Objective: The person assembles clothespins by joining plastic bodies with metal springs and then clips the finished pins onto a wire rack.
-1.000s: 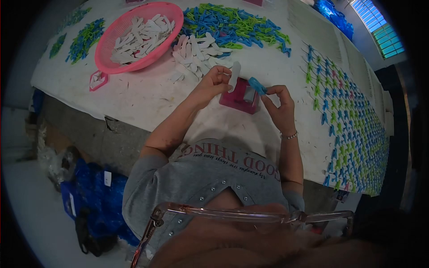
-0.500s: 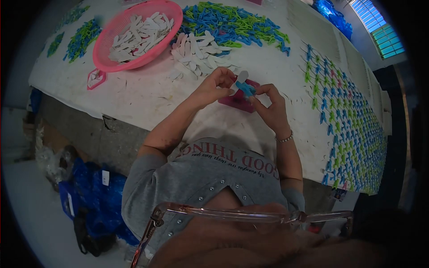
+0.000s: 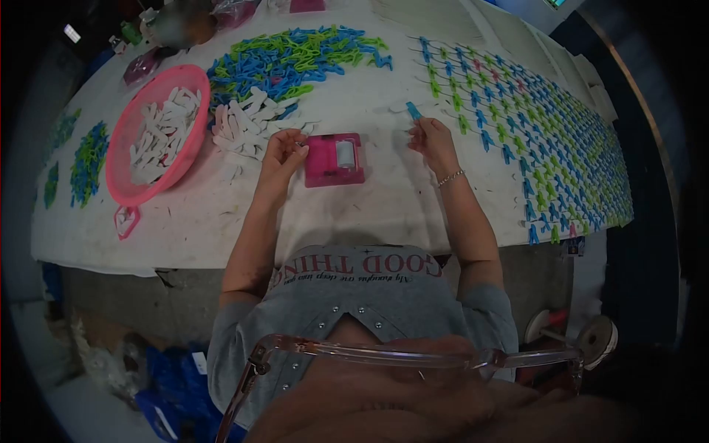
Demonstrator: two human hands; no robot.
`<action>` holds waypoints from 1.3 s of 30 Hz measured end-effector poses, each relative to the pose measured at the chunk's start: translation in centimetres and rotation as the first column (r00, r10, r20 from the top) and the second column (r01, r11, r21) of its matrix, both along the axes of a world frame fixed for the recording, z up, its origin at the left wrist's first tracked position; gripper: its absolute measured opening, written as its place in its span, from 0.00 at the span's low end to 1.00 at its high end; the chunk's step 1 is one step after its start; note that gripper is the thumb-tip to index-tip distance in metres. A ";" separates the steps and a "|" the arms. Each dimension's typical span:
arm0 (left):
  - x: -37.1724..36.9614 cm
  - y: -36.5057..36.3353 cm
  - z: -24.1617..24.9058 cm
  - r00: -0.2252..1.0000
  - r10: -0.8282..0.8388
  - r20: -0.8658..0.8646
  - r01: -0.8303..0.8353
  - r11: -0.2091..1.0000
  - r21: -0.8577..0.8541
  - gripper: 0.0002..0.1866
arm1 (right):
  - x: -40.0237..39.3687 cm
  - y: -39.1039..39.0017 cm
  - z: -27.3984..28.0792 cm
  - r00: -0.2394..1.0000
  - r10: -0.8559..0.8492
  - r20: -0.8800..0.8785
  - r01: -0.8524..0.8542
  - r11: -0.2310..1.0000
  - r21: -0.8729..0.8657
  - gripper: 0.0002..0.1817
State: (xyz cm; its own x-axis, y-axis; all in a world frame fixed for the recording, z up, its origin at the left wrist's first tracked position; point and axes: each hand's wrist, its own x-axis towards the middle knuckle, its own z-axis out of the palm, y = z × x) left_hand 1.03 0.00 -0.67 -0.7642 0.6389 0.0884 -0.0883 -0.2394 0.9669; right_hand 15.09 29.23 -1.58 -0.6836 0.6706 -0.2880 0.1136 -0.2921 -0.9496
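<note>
My right hand (image 3: 432, 140) holds a blue plastic clip (image 3: 413, 111) by its end, out to the right near the rows of laid-out clips (image 3: 517, 111). My left hand (image 3: 284, 151) rests with curled fingers at the edge of a loose pile of white plastic pieces (image 3: 247, 122), touching them; whether it grips one I cannot tell. Between my hands sits a pink block-shaped jig (image 3: 334, 159) with a white piece in it.
A pink basket (image 3: 125, 173) of white pieces stands at the left. A heap of blue and green clips (image 3: 295, 55) lies behind the white pile. Smaller blue-green piles (image 3: 88, 159) lie far left. The table's white cover (image 3: 384, 214) ends at its near edge.
My hands have parted from over the jig. The right hand carried the blue clip out to the right; the left went to the white pile. The view has swung too.
</note>
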 end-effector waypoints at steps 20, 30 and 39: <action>-0.4 0.0 -0.8 1.000 0.002 0.000 -0.002 1.000 -0.031 0.17 | -1.9 6.2 -3.1 0.933 -0.335 -0.132 0.298 0.924 -0.241 0.09; -0.8 0.1 -1.5 1.000 -0.016 0.014 0.016 1.000 -0.013 0.17 | -1.8 5.9 -2.7 0.924 -0.358 -0.137 0.310 0.909 -0.278 0.08; -0.8 0.2 -1.5 0.997 0.067 0.030 -0.066 0.997 -0.044 0.14 | 1.1 2.4 -1.1 0.982 -0.180 -0.056 0.179 0.984 -0.029 0.11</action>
